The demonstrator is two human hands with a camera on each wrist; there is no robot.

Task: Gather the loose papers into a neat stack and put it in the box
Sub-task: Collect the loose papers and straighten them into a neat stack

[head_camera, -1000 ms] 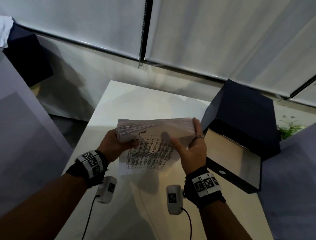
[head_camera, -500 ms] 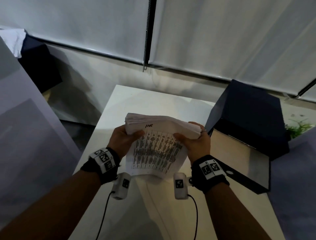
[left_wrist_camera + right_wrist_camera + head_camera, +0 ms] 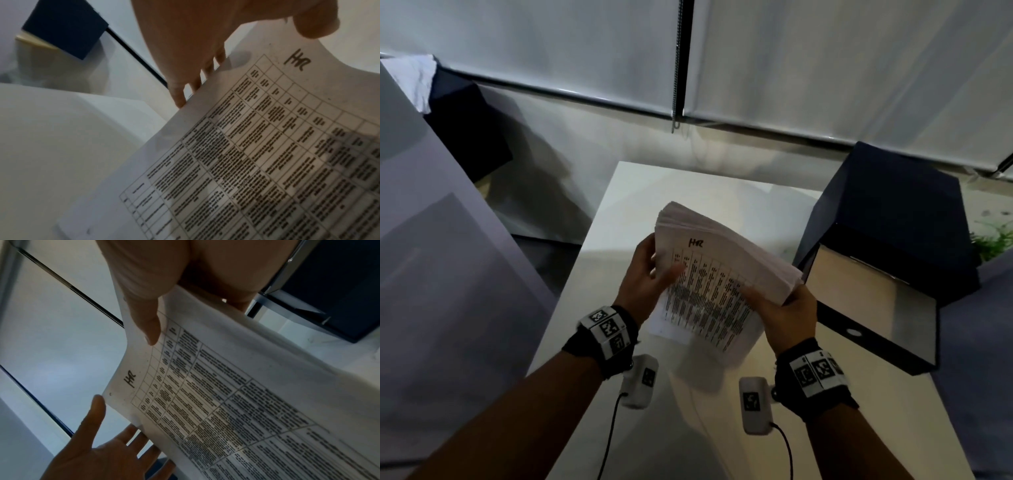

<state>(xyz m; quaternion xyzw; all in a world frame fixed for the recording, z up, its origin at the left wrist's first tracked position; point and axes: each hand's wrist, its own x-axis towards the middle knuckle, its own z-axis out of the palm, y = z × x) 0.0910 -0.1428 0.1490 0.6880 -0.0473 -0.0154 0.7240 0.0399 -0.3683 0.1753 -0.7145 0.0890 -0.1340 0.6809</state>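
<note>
- While hovering over the table [image 3: 626,212], holding the stack [image 3: 726,274] up off the surface, tilted, far edge high and printed sheet facing the camera.
- Gripping the stack's right near corner with the right hand [image 3: 787,308]: thumb [image 3: 144,318] lying on the printed sheet, remaining fingers tucked behind the pile.
- Bracing the left edge with the left hand [image 3: 650,274]: fingers [image 3: 180,91] fairly straight and spread along the paper's side, thumb resting on the front sheet near the top.
- Seen from the right wrist, showing the left palm open, fingertips touching the paper edge rather than curling round it.
- Showing "HR" handwritten at the top of the front sheet, above a dense printed grid.
- Fanning slightly at the far edge, sheets not quite flush.
- Sitting just right of the stack: the box [image 3: 866,298], dark outside, pale inside, open side facing the hands, lid [image 3: 893,205] raised behind it.
- Keeping the stack outside the box, its right corner close to the box's near wall.
- Wearing marker bands on both wrists, cabled cameras hanging beneath them.
</note>
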